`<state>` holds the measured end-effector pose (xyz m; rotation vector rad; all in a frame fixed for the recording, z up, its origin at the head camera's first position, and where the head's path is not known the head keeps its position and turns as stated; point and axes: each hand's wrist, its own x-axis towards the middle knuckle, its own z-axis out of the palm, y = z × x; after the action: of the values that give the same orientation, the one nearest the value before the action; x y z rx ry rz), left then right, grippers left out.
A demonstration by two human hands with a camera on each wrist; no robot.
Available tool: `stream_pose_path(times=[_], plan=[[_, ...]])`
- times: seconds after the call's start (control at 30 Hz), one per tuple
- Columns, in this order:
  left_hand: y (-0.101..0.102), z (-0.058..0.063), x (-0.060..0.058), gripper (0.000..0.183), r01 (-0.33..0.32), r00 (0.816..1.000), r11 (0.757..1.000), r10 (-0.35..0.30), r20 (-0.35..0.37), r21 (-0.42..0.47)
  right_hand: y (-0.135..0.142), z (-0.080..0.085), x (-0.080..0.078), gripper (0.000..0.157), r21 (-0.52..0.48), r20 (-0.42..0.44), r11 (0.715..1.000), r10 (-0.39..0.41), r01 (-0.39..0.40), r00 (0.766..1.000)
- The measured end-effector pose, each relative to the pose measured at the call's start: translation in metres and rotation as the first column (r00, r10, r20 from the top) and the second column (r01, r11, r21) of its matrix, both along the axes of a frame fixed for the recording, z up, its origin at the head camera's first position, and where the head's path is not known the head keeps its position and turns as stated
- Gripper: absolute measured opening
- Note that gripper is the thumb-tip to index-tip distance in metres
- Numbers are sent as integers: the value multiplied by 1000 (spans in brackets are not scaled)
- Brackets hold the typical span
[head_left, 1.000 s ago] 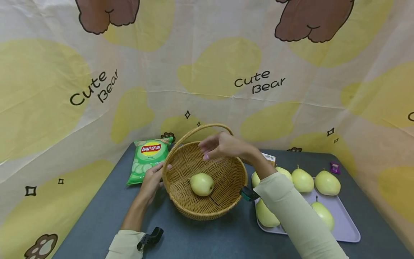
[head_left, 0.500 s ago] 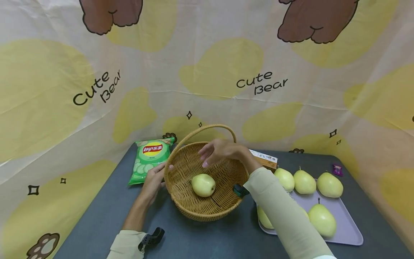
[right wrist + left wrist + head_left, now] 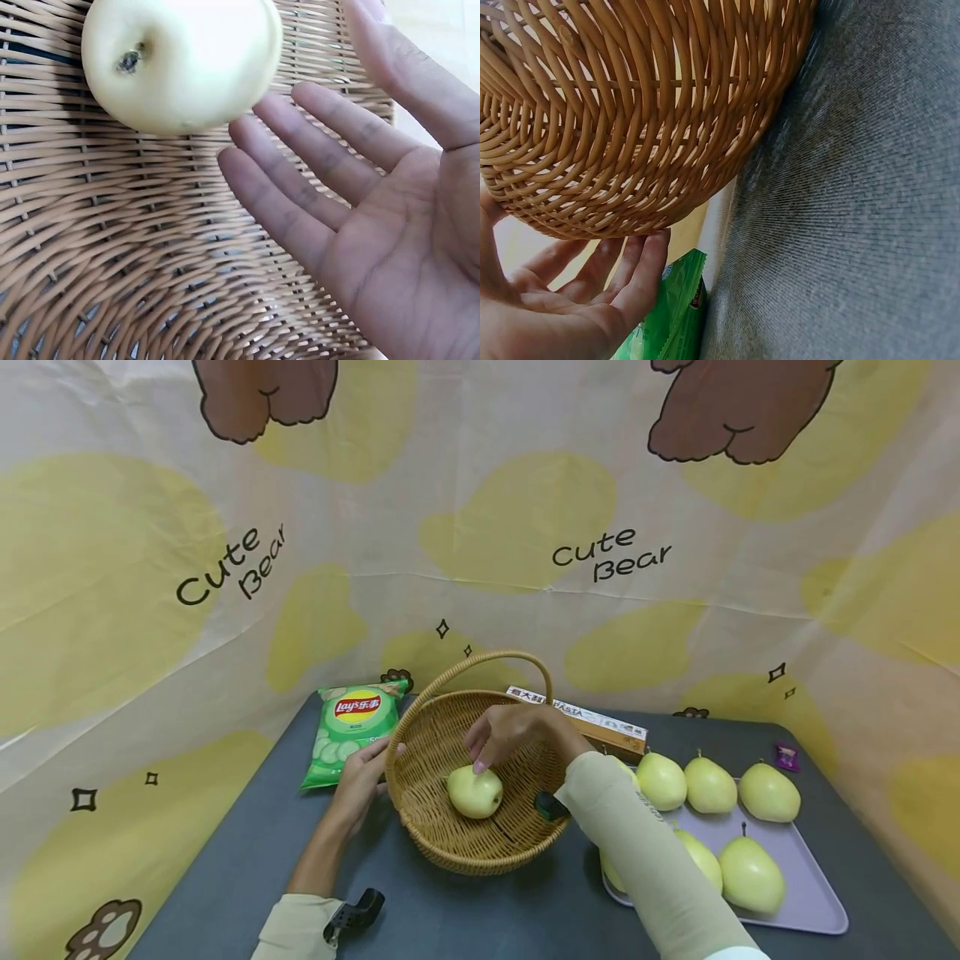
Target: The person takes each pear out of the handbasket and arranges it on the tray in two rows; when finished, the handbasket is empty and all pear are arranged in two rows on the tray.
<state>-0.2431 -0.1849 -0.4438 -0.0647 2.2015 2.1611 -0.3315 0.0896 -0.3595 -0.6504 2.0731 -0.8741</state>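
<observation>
A wicker basket with an arched handle stands tilted toward me in the middle of the table. One pale yellow-green pear lies inside it. My left hand holds the basket's left side; in the left wrist view several fingertips press the woven wall from outside, and the thumb reaches over the rim. Inside the basket, my right hand hovers over the pear, thumb tip overlapping its top in the head view. The right wrist view has its fingers extended close beside the pear, thumb spread apart.
A green chip bag leans behind the left hand. To the right, a lilac tray bears several pears, partly hidden by the right sleeve. A long pasta box lies behind the basket, and a small purple packet sits far right.
My right hand has lowered into the basket toward the pear, uncovering more of the pasta box. My left hand keeps its hold on the basket. The whole view has shifted slightly.
</observation>
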Motion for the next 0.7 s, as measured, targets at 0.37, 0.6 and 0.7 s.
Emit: stream_pose_path(times=[0.37,0.6,0.7], plan=[[1,1,1,61,4,1000,1000,-4,-9,-3,-10,-9,1,54,78,79,996,44,-50,996],[0,2,1,63,7,1000,1000,-8,-6,-5,-12,-11,6,42,110,159,991,54,-72,986],[0,1,1,64,6,1000,1000,-6,-8,-10,-14,-11,8,42,123,150,990,56,-75,987]])
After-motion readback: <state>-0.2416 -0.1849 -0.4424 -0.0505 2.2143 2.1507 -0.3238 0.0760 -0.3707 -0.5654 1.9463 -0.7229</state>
